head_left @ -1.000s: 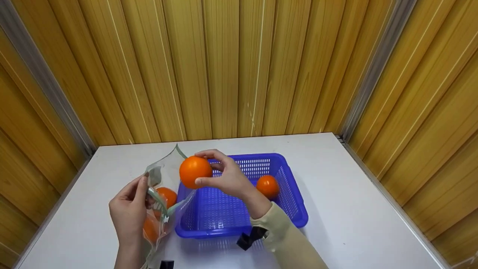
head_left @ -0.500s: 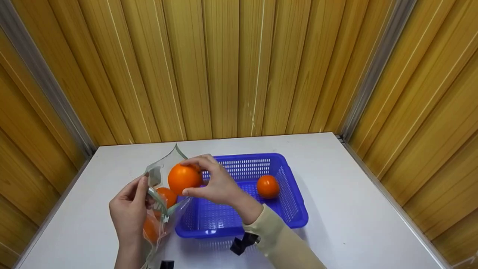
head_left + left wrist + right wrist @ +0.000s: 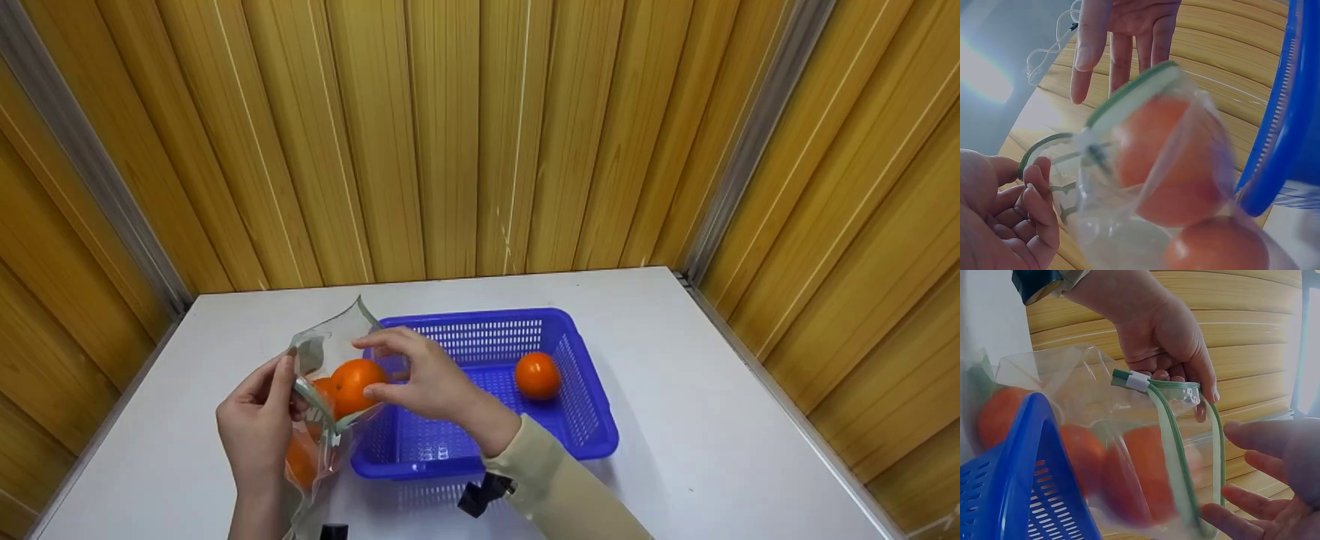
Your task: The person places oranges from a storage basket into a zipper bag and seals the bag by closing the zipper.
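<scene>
My left hand (image 3: pixel 285 394) pinches the green-sealed rim of a clear zip bag (image 3: pixel 324 352) and holds its mouth wide. An orange (image 3: pixel 358 384) lies in the mouth, on top of two other oranges (image 3: pixel 301 461) lower in the bag. My right hand (image 3: pixel 405 371) hovers just right of that orange with fingers spread and holds nothing. The left wrist view shows its straight fingers (image 3: pixel 1123 34) above the bag (image 3: pixel 1145 185). One more orange (image 3: pixel 537 375) lies in the blue basket (image 3: pixel 592 442).
The basket stands mid-table on a white tabletop (image 3: pixel 712 420), and the bag leans against its left wall. Wooden panel walls (image 3: pixel 480 135) close in the table at the back and on both sides.
My right hand carried the orange left and down from above the basket rim into the bag's mouth, then let it go. My left hand kept its hold on the bag.
</scene>
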`<state>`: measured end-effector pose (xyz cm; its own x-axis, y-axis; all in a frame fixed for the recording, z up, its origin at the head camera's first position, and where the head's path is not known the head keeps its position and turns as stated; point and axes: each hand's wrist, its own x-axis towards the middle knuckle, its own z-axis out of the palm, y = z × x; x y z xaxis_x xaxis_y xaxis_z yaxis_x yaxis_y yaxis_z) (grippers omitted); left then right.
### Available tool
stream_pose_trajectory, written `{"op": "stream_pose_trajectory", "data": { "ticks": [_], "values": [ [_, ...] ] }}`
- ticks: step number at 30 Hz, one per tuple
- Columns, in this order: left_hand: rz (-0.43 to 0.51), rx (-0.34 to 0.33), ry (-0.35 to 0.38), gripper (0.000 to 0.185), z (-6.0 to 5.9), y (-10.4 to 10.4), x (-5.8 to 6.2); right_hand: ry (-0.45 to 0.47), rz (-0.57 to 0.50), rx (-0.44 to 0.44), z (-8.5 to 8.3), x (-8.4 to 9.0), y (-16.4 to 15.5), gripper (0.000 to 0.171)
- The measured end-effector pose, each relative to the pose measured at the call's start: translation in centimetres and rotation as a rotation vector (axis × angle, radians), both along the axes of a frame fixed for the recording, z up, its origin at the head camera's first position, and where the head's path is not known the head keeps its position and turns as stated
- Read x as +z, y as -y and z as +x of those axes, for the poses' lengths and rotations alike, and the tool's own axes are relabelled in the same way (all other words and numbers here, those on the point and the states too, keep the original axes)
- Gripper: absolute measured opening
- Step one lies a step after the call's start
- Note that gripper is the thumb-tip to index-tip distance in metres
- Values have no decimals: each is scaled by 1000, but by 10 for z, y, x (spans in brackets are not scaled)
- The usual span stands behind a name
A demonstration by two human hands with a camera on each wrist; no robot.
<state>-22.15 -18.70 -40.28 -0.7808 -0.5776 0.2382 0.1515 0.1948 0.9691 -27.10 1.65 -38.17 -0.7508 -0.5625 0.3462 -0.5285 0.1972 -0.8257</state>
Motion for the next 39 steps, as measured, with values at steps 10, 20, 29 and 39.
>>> {"op": "stream_pose_trajectory", "data": {
  "ticks": [10,20,29,39],
  "values": [
    [6,12,0,33,2,1,1,-51,-23,-207,-3,-1,-5,33],
    [3,13,-9,32,2,2,2,215,385,-293,-12,-7,-9,30],
    [101,97,-76,34,7,14,6,108,166,-276,-8,4,8,32],
    [216,158,-262,29,10,21,9,48,28,-265,1,4,17,30]
  ]
}}
